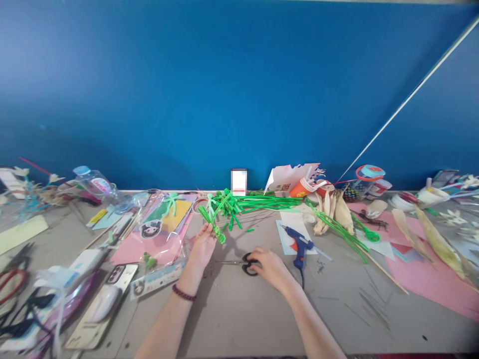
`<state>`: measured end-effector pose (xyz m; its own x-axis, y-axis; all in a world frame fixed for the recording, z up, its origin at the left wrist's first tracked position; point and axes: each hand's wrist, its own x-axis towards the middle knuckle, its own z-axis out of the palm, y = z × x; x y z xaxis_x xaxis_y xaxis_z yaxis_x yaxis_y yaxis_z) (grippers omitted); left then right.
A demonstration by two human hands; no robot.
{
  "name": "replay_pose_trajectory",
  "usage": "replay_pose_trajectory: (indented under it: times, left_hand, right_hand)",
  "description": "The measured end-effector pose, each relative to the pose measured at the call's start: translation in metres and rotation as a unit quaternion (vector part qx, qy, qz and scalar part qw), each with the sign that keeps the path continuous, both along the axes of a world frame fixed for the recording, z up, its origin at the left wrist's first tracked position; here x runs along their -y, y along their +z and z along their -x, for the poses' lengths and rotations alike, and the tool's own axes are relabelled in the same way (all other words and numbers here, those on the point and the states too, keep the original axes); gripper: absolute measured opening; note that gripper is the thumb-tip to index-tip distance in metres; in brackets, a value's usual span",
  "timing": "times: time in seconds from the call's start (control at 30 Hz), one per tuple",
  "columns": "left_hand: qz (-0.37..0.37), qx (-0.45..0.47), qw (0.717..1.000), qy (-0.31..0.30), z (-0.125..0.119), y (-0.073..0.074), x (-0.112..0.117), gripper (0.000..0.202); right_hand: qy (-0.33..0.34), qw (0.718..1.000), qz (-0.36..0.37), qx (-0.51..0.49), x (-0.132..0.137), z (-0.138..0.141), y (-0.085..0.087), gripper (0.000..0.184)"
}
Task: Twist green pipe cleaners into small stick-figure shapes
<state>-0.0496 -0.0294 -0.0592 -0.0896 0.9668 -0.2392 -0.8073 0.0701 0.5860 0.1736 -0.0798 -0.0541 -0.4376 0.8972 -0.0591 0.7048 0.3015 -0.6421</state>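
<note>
My left hand (202, 245) is closed round a short bundle of green pipe-cleaner stems (210, 222), held slanted just above the grey table (239, 309). A dark bead bracelet (183, 293) circles that wrist. My right hand (270, 269) rests on the black handles of a pair of scissors (245, 263) lying flat on the table, its fingers curled over them. The blades point left toward my left hand. A larger heap of green stems (258, 203) lies behind both hands.
A blue glue gun (299, 246) lies right of my right hand on white paper. Pink paper sheets (430, 274) and dried corn husks (333, 209) are to the right. Plastic craft packets (160, 229), a phone (119, 274) and red-handled scissors (11, 281) crowd the left. A blue wall (239, 89) rises behind.
</note>
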Motion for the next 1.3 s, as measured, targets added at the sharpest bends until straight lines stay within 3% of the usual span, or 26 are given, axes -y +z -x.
replay_pose_trajectory:
  times: [0.23,0.47,0.6,0.9,1.3]
  left_hand:
    - [-0.010,0.067,0.997,-0.025,0.009,0.005,-0.001,0.004]
    - [-0.019,0.001,0.997,-0.076,0.003,0.002,0.005,0.012]
    - [-0.030,-0.021,0.994,-0.102,-0.008,0.001,0.010,0.025]
    - [-0.034,-0.074,0.983,-0.165,-0.020,0.001,0.018,0.033]
    - [-0.021,-0.081,0.980,-0.180,-0.023,-0.008,0.018,0.037]
  right_hand:
    - [-0.037,0.994,0.054,-0.086,-0.003,-0.021,0.007,0.021]
    - [-0.096,0.968,0.075,-0.221,-0.006,-0.016,0.001,0.022]
    - [-0.121,0.969,0.039,-0.213,-0.004,-0.003,0.001,0.033]
    - [-0.136,0.975,-0.043,-0.172,-0.001,0.003,0.003,0.033]
    - [-0.137,0.977,-0.026,-0.159,0.000,0.004,-0.004,0.031]
